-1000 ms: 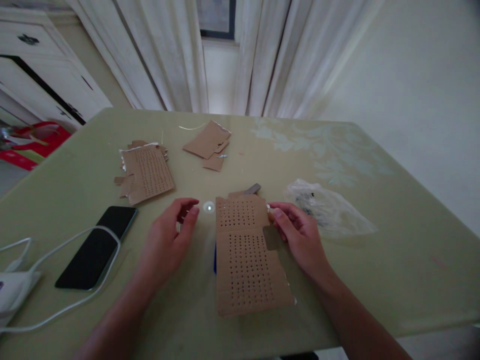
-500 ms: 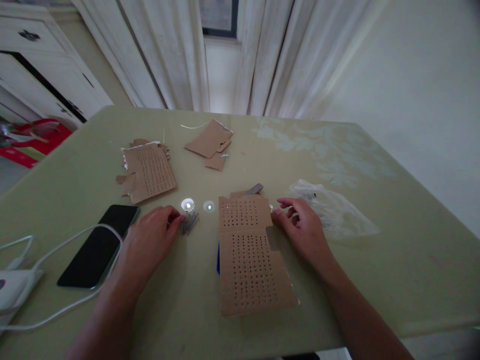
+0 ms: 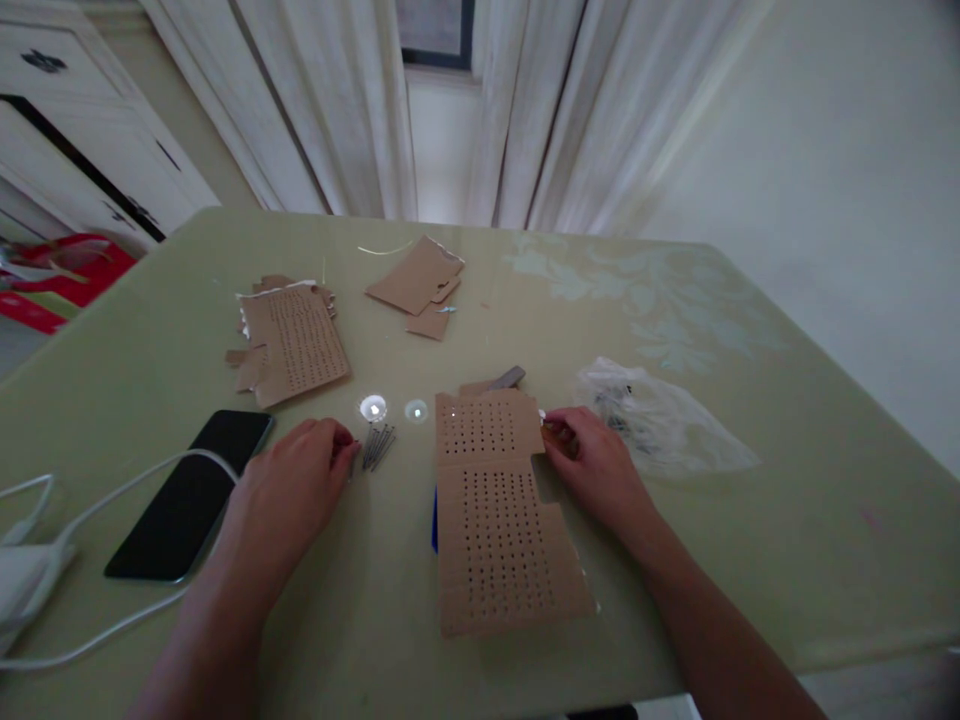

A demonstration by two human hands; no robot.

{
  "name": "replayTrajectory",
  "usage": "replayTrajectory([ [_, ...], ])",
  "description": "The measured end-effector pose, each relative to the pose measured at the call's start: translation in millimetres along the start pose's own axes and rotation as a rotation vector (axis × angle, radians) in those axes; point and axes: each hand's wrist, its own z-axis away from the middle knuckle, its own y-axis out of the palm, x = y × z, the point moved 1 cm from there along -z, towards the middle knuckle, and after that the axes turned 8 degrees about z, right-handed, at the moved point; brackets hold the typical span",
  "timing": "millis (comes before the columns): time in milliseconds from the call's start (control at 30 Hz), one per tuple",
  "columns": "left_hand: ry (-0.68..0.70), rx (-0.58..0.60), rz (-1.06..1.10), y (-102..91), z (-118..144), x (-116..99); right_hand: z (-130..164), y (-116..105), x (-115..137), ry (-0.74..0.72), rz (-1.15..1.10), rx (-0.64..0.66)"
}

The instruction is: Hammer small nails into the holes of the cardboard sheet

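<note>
A brown cardboard piece (image 3: 491, 545) punched with rows of small holes lies in front of me, raised a little on a blue object (image 3: 435, 520) mostly hidden under its left side. At its upper right edge, the bent fingers of my right hand (image 3: 592, 465) close on the cardboard. My left hand (image 3: 304, 475) is pinched beside a small pile of thin metal nails (image 3: 381, 447). What looks like a single nail (image 3: 351, 468) shows at its fingertips. Behind the cardboard's top edge, a grey flat strip (image 3: 508, 378) sticks out.
A clear plastic bag (image 3: 675, 430) with dark small contents lies on the right. More cardboard, one punched piece (image 3: 296, 345) and some torn scraps (image 3: 420, 280), sits farther back. A black phone (image 3: 187, 500) and a white cable (image 3: 97, 520) are by my left arm.
My right hand's fingers have come in from apart and closed at the cardboard's edge. My left hand has drawn slightly left from the nail pile, pinching a nail.
</note>
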Motion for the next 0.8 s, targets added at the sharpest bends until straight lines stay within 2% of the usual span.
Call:
replayTrajectory([
  [367,0.044,0.013,-0.181,0.9,10,-4,7,1,6,-0.033,0.099,0.047],
  [533,0.129,-0.087,-0.267,4.3,11,-5,10,-3,10,-0.022,0.064,0.046],
  [633,0.155,-0.273,-0.096,0.3,10,-8,9,-7,11,0.003,0.019,0.014],
  [733,0.287,-0.478,0.250,-6.6,14,-20,7,-15,11,0.045,-0.032,-0.054],
  [800,0.386,-0.491,0.493,-7.8,18,-30,7,-22,12,0.078,-0.069,-0.112],
])
